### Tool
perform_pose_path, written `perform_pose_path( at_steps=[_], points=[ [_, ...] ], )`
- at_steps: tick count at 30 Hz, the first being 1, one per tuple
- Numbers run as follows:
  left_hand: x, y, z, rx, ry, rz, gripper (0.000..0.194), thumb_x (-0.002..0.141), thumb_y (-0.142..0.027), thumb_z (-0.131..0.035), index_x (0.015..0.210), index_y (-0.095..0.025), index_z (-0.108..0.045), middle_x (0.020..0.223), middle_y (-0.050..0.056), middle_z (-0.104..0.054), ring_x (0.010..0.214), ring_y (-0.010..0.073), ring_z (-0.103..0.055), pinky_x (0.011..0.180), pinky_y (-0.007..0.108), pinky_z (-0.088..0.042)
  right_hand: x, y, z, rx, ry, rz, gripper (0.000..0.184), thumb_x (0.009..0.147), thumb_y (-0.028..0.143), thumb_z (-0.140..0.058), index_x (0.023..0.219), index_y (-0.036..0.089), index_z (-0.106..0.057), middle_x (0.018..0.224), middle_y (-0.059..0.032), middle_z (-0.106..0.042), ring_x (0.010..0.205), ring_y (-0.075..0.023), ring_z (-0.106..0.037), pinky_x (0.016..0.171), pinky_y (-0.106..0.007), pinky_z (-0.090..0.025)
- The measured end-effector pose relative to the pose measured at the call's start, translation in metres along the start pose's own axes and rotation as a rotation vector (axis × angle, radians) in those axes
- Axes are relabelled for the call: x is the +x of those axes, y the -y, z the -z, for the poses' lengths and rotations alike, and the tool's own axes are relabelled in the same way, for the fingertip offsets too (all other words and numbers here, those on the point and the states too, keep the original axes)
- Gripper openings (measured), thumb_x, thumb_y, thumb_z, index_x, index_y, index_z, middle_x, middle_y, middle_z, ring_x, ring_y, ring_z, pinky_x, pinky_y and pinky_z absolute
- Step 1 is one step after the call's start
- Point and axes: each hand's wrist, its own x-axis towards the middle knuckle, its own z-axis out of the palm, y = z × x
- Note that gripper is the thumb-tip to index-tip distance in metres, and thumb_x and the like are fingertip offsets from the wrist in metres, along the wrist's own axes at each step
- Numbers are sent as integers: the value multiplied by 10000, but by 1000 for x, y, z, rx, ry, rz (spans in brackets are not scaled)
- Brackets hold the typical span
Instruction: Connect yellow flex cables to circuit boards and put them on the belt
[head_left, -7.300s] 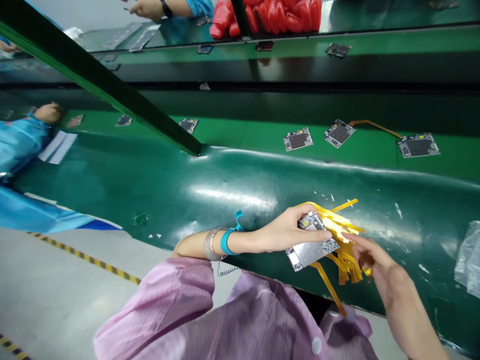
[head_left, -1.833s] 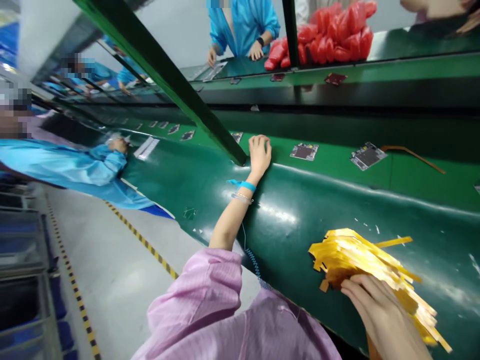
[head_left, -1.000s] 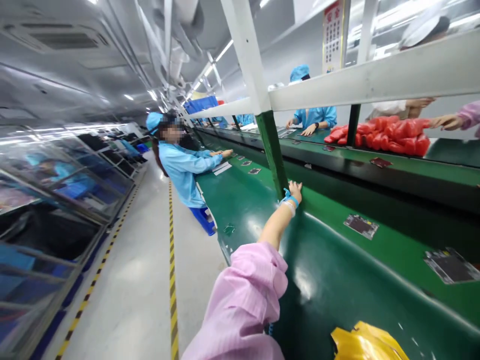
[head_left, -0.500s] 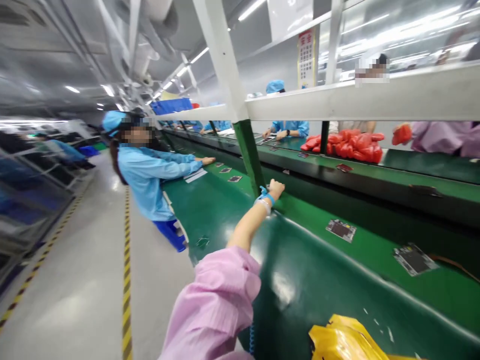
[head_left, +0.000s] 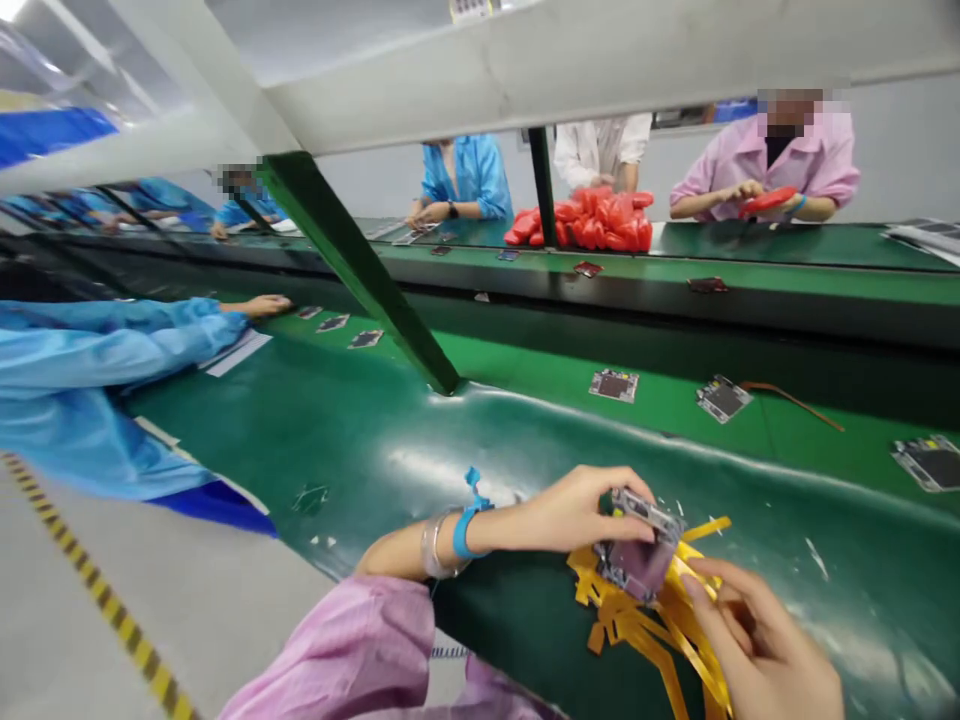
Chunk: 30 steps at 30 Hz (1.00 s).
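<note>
My left hand point(head_left: 574, 510) is closed on a small circuit board point(head_left: 641, 555), holding it tilted above a heap of yellow flex strips point(head_left: 649, 625) on the dark green bench mat point(head_left: 360, 440). A blue band and a bracelet sit on that wrist. My right hand point(head_left: 757, 650) is at the lower right, its fingers curled among the yellow strips just right of the board. What its fingertips pinch is hidden.
Several circuit boards point(head_left: 613, 384) lie on the green conveyor belt point(head_left: 525, 365) beyond the mat. A slanted green post point(head_left: 360, 270) rises from the belt. A person in a blue coat point(head_left: 90, 380) leans in at the left. Across the line, people work beside red bags point(head_left: 585, 218).
My left hand has come back from the conveyor belt by the green post and now holds a circuit board over the yellow strips. The view has dropped to the bench; my right hand reappears.
</note>
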Motion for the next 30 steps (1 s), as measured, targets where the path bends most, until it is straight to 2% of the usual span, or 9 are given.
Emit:
perform_pose_path(
  at_steps=[2, 4, 11, 17, 19, 21, 25, 27, 30],
  points=[
    [-9, -14, -16, -14, 72, -14, 302, 941, -414, -714, 1142, -190, -685, 1021, 40, -766, 869, 159, -703, 768, 237, -510, 1, 4, 1, -44, 1, 35, 303, 920, 505, -669, 934, 214, -751, 512, 64, -472, 431, -117, -475, 489, -200, -493],
    [-15, -20, -22, 25, 73, -34, 270, 958, -389, -693, 1145, -194, -686, 1030, 48, -765, 894, 171, -703, 794, 252, -509, 0, 6, 1, -64, 7, 43, 260, 939, 471, -646, 935, 229, -739, 537, 68, -459, 454, -119, -472, 527, -203, -500],
    [-20, -20, -31, 26, 47, -98, 187, 947, -333, -701, 1072, -196, -729, 1042, 65, -753, 951, 183, -703, 877, 274, -538, -8, 5, 0, -43, 51, 84, 176, 972, 378, -618, 974, 231, -715, 579, 65, -483, 477, -125, -468, 609, -229, -526],
    [-18, -24, -42, -202, -16, 116, 255, 936, -404, -698, 1079, -203, -765, 1036, 44, -779, 893, 186, -718, 831, 285, -561, -6, 13, 5, -119, -33, 247, 158, 992, 286, -587, 926, 228, -719, 596, 37, -558, 461, -123, -491, 527, -231, -487],
    [-17, -24, -46, -252, -6, 186, 275, 942, -422, -679, 1074, -197, -764, 1000, 38, -781, 862, 189, -716, 794, 283, -563, -8, 12, 5, -155, -57, 238, 159, 1001, 294, -586, 925, 228, -709, 574, 44, -530, 448, -123, -478, 506, -234, -476],
    [-16, -22, -50, -259, -12, 217, 273, 944, -429, -669, 1042, -192, -761, 968, 34, -775, 862, 191, -702, 794, 286, -554, -10, 7, 2, -198, -43, 206, 156, 1015, 310, -568, 968, 224, -689, 553, 58, -499, 421, -122, -453, 479, -235, -462],
    [-11, -13, -56, -273, -51, 226, 244, 958, -404, -634, 952, -178, -726, 946, 36, -730, 878, 180, -652, 809, 286, -525, -15, 1, -5, -248, -13, 311, 139, 1012, 266, -552, 1006, 210, -679, 643, 22, -614, 443, -113, -525, 529, -232, -487],
    [-8, -10, -56, -317, -48, 248, 235, 960, -394, -630, 939, -171, -700, 954, 36, -701, 891, 172, -632, 811, 281, -510, -17, 4, -5, -184, 4, 249, 112, 998, 288, -587, 984, 218, -673, 627, 34, -588, 463, -115, -533, 541, -225, -494],
    [-5, -10, -52, -422, 20, 330, 239, 898, -395, -719, 937, -163, -673, 892, 10, -666, 805, 141, -606, 741, 258, -489, -19, 14, 4, 72, 94, -22, 240, 969, 428, -632, 1113, 235, -627, 697, 22, -615, 509, -132, -542, 495, -221, -489]
  ],
)
